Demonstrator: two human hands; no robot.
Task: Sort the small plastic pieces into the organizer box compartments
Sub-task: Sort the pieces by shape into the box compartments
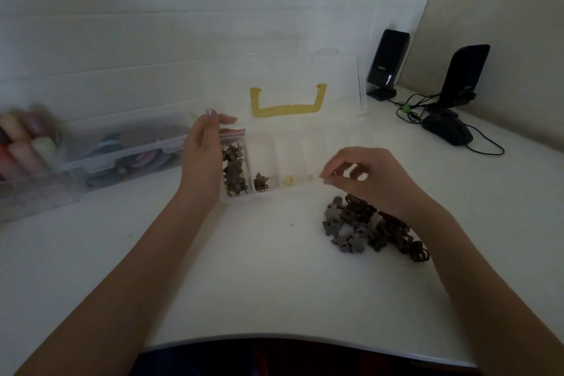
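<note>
White desk (259,268) | left hand (203,159) open against organizer box (274,162) | right hand (366,174) pinched, grip unclear, just above piece pile (372,226)

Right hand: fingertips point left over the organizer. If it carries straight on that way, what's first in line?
Likely the cream pieces in the organizer box, just left of the right hand. Past them, the compartment with a few brown pieces. The hand's height above the box is unclear.
</note>
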